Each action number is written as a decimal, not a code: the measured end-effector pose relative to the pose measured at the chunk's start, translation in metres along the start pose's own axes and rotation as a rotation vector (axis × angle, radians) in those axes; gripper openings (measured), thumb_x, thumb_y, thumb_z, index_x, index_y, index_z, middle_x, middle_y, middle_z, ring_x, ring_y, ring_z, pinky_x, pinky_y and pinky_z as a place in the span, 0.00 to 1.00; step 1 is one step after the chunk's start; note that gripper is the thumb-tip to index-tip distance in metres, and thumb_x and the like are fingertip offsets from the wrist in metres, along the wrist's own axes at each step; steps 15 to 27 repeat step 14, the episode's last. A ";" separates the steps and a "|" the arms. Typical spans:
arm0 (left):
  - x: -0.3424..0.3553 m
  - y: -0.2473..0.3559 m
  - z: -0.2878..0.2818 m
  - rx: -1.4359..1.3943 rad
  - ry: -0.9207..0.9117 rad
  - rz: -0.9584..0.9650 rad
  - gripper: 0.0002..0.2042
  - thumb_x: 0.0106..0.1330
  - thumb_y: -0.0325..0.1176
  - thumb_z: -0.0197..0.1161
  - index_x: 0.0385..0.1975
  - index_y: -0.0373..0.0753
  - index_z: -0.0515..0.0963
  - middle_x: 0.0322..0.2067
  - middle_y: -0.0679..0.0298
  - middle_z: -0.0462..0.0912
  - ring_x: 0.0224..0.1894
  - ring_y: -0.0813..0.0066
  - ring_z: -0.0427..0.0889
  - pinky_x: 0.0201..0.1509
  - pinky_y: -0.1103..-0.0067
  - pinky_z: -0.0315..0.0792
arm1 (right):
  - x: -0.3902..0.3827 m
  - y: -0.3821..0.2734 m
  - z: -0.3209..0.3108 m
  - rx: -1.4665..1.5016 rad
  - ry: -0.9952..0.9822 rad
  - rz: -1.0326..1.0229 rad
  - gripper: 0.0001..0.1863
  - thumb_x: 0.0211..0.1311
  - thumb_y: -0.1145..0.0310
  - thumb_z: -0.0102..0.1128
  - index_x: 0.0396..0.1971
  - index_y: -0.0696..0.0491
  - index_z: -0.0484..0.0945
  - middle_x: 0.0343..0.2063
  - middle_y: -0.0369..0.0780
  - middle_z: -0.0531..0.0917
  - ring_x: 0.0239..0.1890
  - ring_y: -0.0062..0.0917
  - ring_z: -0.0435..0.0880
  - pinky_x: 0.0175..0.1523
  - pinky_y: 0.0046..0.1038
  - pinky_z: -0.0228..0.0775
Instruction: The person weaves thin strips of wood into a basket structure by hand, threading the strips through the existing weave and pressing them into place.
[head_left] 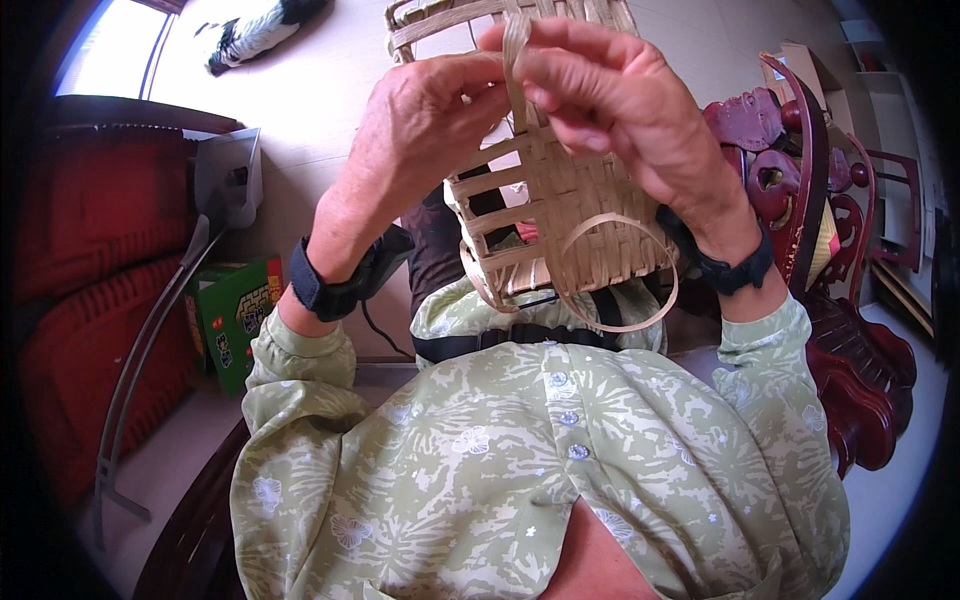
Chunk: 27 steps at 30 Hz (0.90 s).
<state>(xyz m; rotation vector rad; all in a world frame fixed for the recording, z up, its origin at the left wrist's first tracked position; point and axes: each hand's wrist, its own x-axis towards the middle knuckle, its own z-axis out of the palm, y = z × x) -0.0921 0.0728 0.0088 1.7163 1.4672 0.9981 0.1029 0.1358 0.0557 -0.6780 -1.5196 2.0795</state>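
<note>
A half-woven basket (590, 190) of flat tan strips rests over my lap. Its right part is closely woven, while the left side shows open gaps between crosswise strips. Above it, a flat strip (518, 65) stands upright between my hands. My left hand (425, 130) pinches this strip from the left, its fingertips partly hidden behind it. From the right, my right hand (620, 105) grips the same strip between thumb and fingers, with the other fingers curled. A loose thin strip (672, 300) curls in a loop over the basket's near right part.
A carved dark-red wooden chair (800, 200) stands close on the right. To the left are red cushions (110, 290), a grey metal stand (150, 370) and a green box (235, 320). A black-and-white furry animal (255, 35) lies on the floor at the far left.
</note>
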 end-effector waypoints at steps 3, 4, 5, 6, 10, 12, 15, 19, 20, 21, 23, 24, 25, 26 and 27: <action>-0.002 -0.002 0.008 0.041 0.162 0.130 0.08 0.65 0.31 0.66 0.39 0.35 0.83 0.26 0.55 0.82 0.24 0.67 0.82 0.29 0.75 0.75 | -0.005 0.020 0.007 -0.479 0.206 -0.161 0.11 0.66 0.65 0.66 0.40 0.57 0.86 0.31 0.30 0.85 0.30 0.13 0.82 0.37 0.20 0.76; -0.002 -0.003 0.010 0.055 0.211 0.189 0.07 0.65 0.31 0.67 0.38 0.35 0.83 0.26 0.55 0.81 0.25 0.65 0.83 0.29 0.74 0.75 | -0.007 0.022 0.006 -0.597 0.230 -0.111 0.11 0.63 0.66 0.68 0.39 0.56 0.85 0.29 0.34 0.85 0.29 0.19 0.84 0.37 0.24 0.76; -0.002 -0.003 0.011 0.101 0.229 0.214 0.06 0.64 0.31 0.67 0.37 0.36 0.83 0.27 0.56 0.81 0.25 0.63 0.82 0.29 0.73 0.75 | -0.009 0.022 0.004 -0.786 0.227 -0.218 0.10 0.62 0.66 0.68 0.39 0.56 0.85 0.30 0.37 0.85 0.30 0.23 0.85 0.38 0.25 0.76; -0.003 -0.003 0.011 0.148 0.247 0.238 0.06 0.64 0.30 0.67 0.36 0.36 0.83 0.28 0.57 0.80 0.26 0.61 0.82 0.29 0.72 0.75 | -0.010 0.022 0.003 -0.973 0.250 -0.263 0.10 0.61 0.67 0.68 0.39 0.56 0.85 0.31 0.39 0.85 0.31 0.26 0.85 0.38 0.26 0.76; -0.005 -0.005 0.012 0.495 0.349 0.422 0.05 0.63 0.29 0.67 0.36 0.37 0.81 0.35 0.60 0.80 0.32 0.63 0.81 0.35 0.71 0.74 | -0.009 0.020 0.006 -1.059 0.253 -0.321 0.09 0.60 0.68 0.67 0.38 0.55 0.84 0.29 0.44 0.84 0.29 0.34 0.85 0.37 0.30 0.76; -0.002 -0.009 0.008 0.551 0.323 0.461 0.06 0.64 0.29 0.66 0.38 0.37 0.80 0.38 0.60 0.81 0.39 0.59 0.80 0.42 0.68 0.74 | -0.011 0.010 0.006 -0.731 0.216 -0.069 0.09 0.64 0.66 0.66 0.38 0.56 0.84 0.27 0.40 0.86 0.24 0.28 0.85 0.34 0.29 0.78; -0.003 -0.011 0.010 0.519 0.308 0.459 0.05 0.65 0.29 0.65 0.38 0.37 0.79 0.38 0.60 0.81 0.38 0.59 0.81 0.41 0.69 0.75 | 0.000 -0.012 -0.003 -0.454 0.108 0.075 0.09 0.68 0.65 0.63 0.44 0.51 0.83 0.27 0.36 0.86 0.21 0.18 0.82 0.27 0.21 0.74; -0.003 -0.011 0.010 0.519 0.308 0.459 0.05 0.65 0.29 0.65 0.38 0.37 0.79 0.38 0.60 0.81 0.38 0.59 0.81 0.41 0.69 0.75 | 0.000 -0.012 -0.003 -0.454 0.108 0.075 0.09 0.68 0.65 0.63 0.44 0.51 0.83 0.27 0.36 0.86 0.21 0.18 0.82 0.27 0.21 0.74; -0.003 -0.011 0.010 0.519 0.308 0.459 0.05 0.65 0.29 0.65 0.38 0.37 0.79 0.38 0.60 0.81 0.38 0.59 0.81 0.41 0.69 0.75 | 0.000 -0.012 -0.003 -0.454 0.108 0.075 0.09 0.68 0.65 0.63 0.44 0.51 0.83 0.27 0.36 0.86 0.21 0.18 0.82 0.27 0.21 0.74; -0.003 -0.011 0.010 0.519 0.308 0.459 0.05 0.65 0.29 0.65 0.38 0.37 0.79 0.38 0.60 0.81 0.38 0.59 0.81 0.41 0.69 0.75 | 0.000 -0.012 -0.003 -0.454 0.108 0.075 0.09 0.68 0.65 0.63 0.44 0.51 0.83 0.27 0.36 0.86 0.21 0.18 0.82 0.27 0.21 0.74; -0.003 -0.011 0.010 0.519 0.308 0.459 0.05 0.65 0.29 0.65 0.38 0.37 0.79 0.38 0.60 0.81 0.38 0.59 0.81 0.41 0.69 0.75 | 0.000 -0.012 -0.003 -0.454 0.108 0.075 0.09 0.68 0.65 0.63 0.44 0.51 0.83 0.27 0.36 0.86 0.21 0.18 0.82 0.27 0.21 0.74; -0.003 -0.011 0.010 0.519 0.308 0.459 0.05 0.65 0.29 0.65 0.38 0.37 0.79 0.38 0.60 0.81 0.38 0.59 0.81 0.41 0.69 0.75 | 0.000 -0.012 -0.003 -0.454 0.108 0.075 0.09 0.68 0.65 0.63 0.44 0.51 0.83 0.27 0.36 0.86 0.21 0.18 0.82 0.27 0.21 0.74; -0.003 -0.011 0.010 0.519 0.308 0.459 0.05 0.65 0.29 0.65 0.38 0.37 0.79 0.38 0.60 0.81 0.38 0.59 0.81 0.41 0.69 0.75 | 0.000 -0.012 -0.003 -0.454 0.108 0.075 0.09 0.68 0.65 0.63 0.44 0.51 0.83 0.27 0.36 0.86 0.21 0.18 0.82 0.27 0.21 0.74; -0.003 -0.011 0.010 0.519 0.308 0.459 0.05 0.65 0.29 0.65 0.38 0.37 0.79 0.38 0.60 0.81 0.38 0.59 0.81 0.41 0.69 0.75 | 0.000 -0.012 -0.003 -0.454 0.108 0.075 0.09 0.68 0.65 0.63 0.44 0.51 0.83 0.27 0.36 0.86 0.21 0.18 0.82 0.27 0.21 0.74; -0.003 -0.011 0.010 0.519 0.308 0.459 0.05 0.65 0.29 0.65 0.38 0.37 0.79 0.38 0.60 0.81 0.38 0.59 0.81 0.41 0.69 0.75 | 0.000 -0.012 -0.003 -0.454 0.108 0.075 0.09 0.68 0.65 0.63 0.44 0.51 0.83 0.27 0.36 0.86 0.21 0.18 0.82 0.27 0.21 0.74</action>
